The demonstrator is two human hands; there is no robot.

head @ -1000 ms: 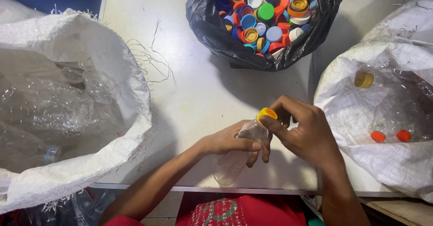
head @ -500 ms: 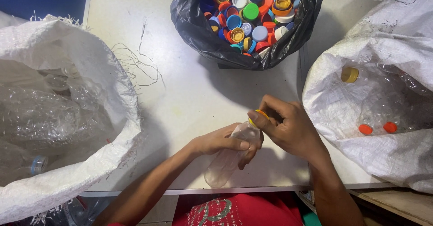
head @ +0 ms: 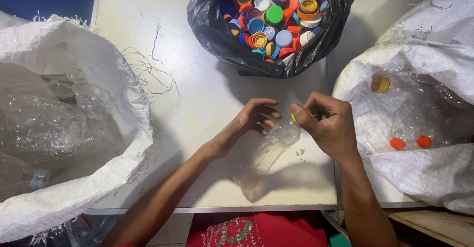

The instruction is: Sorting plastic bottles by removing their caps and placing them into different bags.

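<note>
The bench (head: 207,104) is a pale, smooth, scuffed slab, with loose white threads (head: 153,74) lying toward its far left corner. Two white woven sacks flank it. The left sack (head: 89,188), frayed along its rim, hangs over the left edge and holds crushed clear bottles, too tangled to count. The right sack (head: 434,54) sits at the right edge and shows more clear bottles with three caps in view: one yellow, two orange-red. At the far edge stands one glossy black plastic bag (head: 212,35), crinkled and open, filled with dozens of round caps (head: 276,20) in blue, red, orange, green, yellow and white.

Near the middle of the front edge lies a single clear plastic bottle (head: 269,151), thin-walled and crumpled, tilted with its neck toward the far right and its base toward the person. The right hand (head: 331,126) is clenched over the neck end, its grip closed on what looks like a yellow cap (head: 295,118), though fingers hide most of it. The left hand (head: 252,118) has its fingers spread and loose, resting against the bottle's shoulder without clasping it.
</note>
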